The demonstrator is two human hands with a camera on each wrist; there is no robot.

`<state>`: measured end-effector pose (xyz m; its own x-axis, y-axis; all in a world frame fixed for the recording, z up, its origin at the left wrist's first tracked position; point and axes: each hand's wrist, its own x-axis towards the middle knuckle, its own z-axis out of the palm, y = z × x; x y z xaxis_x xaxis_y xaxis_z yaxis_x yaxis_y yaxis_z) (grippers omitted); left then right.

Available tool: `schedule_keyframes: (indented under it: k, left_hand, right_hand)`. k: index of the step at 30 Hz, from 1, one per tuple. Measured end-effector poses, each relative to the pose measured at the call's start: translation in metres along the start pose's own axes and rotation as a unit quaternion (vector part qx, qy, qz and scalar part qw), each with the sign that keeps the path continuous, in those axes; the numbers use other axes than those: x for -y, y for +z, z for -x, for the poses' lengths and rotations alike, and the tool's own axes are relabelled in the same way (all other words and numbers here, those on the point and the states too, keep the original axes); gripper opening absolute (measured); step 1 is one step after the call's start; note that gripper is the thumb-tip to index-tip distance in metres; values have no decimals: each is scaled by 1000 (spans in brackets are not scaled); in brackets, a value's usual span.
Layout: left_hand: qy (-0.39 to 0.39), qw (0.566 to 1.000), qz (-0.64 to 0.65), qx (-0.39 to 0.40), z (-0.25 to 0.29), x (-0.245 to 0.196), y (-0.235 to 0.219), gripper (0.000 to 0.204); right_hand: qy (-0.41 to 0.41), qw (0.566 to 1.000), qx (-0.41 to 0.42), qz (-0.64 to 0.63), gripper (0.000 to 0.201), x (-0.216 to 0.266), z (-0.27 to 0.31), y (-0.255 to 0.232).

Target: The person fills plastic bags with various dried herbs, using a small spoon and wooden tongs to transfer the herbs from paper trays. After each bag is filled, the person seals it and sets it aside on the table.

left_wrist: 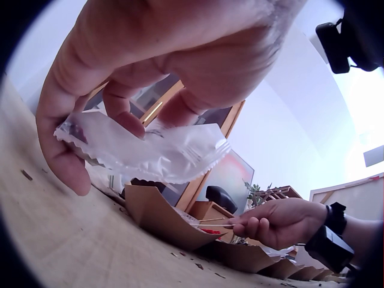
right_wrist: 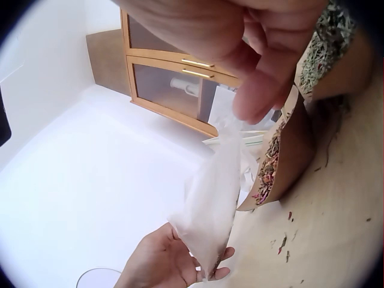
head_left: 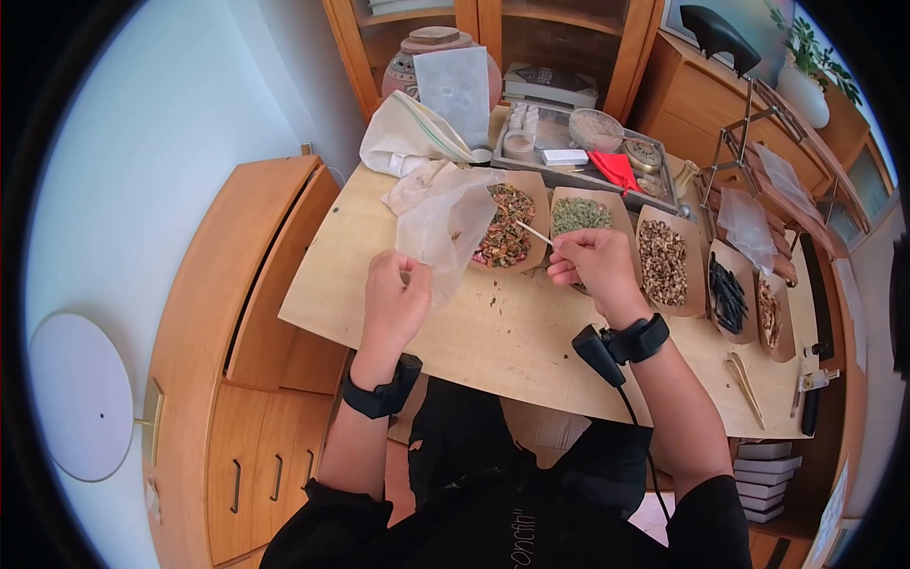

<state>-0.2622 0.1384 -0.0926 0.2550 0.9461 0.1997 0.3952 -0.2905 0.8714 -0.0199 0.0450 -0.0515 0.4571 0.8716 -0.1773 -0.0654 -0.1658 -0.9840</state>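
Your bag (head_left: 444,228) slants away from you and rightward, its near end gripped in your left hand (head_left: 396,302), its far end seen across the left edge of the petals (head_left: 509,237). The stick (head_left: 538,233), pinched in your right hand (head_left: 601,270), points left toward the bag, its tip over the petals, short of it. Your right hand is nearer the petals.

Between the left hand (head_left: 396,299) and the right hand (head_left: 602,270), room is left over the table's front (head_left: 493,351), above scattered crumbs (head_left: 493,302). Behind, the way is blocked by the paper trays (head_left: 697,270); ahead of the left hand, by the bag (head_left: 438,232). At far right, low passage is narrowed by the tongs (head_left: 747,391).
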Motion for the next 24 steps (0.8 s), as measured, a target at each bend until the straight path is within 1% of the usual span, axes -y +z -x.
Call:
schedule_keyframes:
  k: [11, 16, 24]
  left_hand:
    - [-1, 999, 29, -19, -1, 0, 1, 19]
    - [-9, 1000, 7, -4, -1, -4, 0, 19]
    - [6, 1000, -6, -11, 1, -9, 1, 19]
  right_hand:
    - [20, 999, -2, -43, 15, -7, 2, -10]
    - [22, 999, -1, -42, 15, -9, 3, -15]
    - [20, 998, 3, -61, 14, -13, 6, -21]
